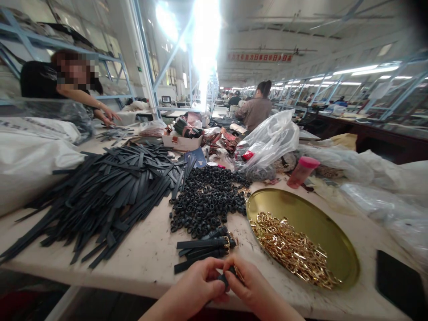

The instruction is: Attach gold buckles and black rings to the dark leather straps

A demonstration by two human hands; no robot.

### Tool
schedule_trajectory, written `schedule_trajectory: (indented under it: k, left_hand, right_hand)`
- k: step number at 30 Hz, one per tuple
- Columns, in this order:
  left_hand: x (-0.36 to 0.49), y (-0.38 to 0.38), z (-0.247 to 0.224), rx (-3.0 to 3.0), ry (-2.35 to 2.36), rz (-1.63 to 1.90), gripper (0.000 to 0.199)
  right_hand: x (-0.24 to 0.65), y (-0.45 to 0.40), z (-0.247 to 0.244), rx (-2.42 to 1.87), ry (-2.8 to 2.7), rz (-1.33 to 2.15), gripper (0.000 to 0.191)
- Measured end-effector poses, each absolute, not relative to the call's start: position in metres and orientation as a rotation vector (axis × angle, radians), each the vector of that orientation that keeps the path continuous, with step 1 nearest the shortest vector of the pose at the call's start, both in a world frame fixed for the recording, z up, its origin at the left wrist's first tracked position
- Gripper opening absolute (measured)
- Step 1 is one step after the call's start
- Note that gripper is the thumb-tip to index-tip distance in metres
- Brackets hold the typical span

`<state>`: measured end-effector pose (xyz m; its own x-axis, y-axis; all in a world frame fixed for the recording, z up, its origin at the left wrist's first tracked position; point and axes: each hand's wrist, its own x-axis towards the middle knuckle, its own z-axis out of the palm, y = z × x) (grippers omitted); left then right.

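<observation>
Head view: left hand [202,285] and right hand [247,281] meet at the near edge of the table [150,256], both closed on a small dark piece [223,280], perhaps a strap end, mostly hidden by the grip. Just beyond lie buckled straps [200,244], then heaped black loops [207,196]; dark strips [117,191] spread left, gold buckles [294,249] on a brass-coloured tray [301,207] right

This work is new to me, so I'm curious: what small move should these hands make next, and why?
Probably snug the dark strap piece against the gold metal piece: the left hand and right hand hold these close together, and the black straps just beyond show a gold buckle.
</observation>
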<state>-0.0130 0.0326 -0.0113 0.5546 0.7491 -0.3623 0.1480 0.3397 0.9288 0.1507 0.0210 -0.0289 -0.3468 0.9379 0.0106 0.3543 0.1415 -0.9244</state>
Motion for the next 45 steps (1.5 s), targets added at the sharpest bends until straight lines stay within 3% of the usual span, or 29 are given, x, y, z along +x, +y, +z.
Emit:
schedule_trajectory:
  k: [5,9,13,23,31,38,45]
  left_hand:
    - [-0.008,0.015,-0.003,1.074,0.853,0.435,0.037]
    - [-0.010,0.007,0.003,1.093,0.869,0.416,0.033]
    - [-0.017,0.004,-0.001,1.243,1.040,0.232,0.014]
    - [-0.021,0.019,0.016,1.445,1.050,0.243,0.019]
    - [-0.020,0.031,-0.005,1.147,1.044,0.332,0.024]
    - [-0.024,0.039,-0.012,1.424,1.070,0.299,0.021]
    - [-0.031,0.087,-0.010,2.126,1.452,0.430,0.023]
  right_hand:
    - [0.155,0.000,-0.015,-1.268,-1.869,1.242,0.017]
    - [0.151,-0.011,-0.015,-1.205,-1.616,1.478,0.025]
    - [0.146,-0.016,-0.027,-1.235,-1.646,1.236,0.026]
    - [0.150,0.002,-0.029,-1.292,-1.729,1.093,0.024]
    - [0.142,0.011,-0.028,-1.299,-1.785,1.010,0.021]
    - [0.139,0.021,-0.033,-1.225,-1.828,1.181,0.028]
    - [0.139,0.077,-0.056,-1.414,-1.730,0.673,0.026]
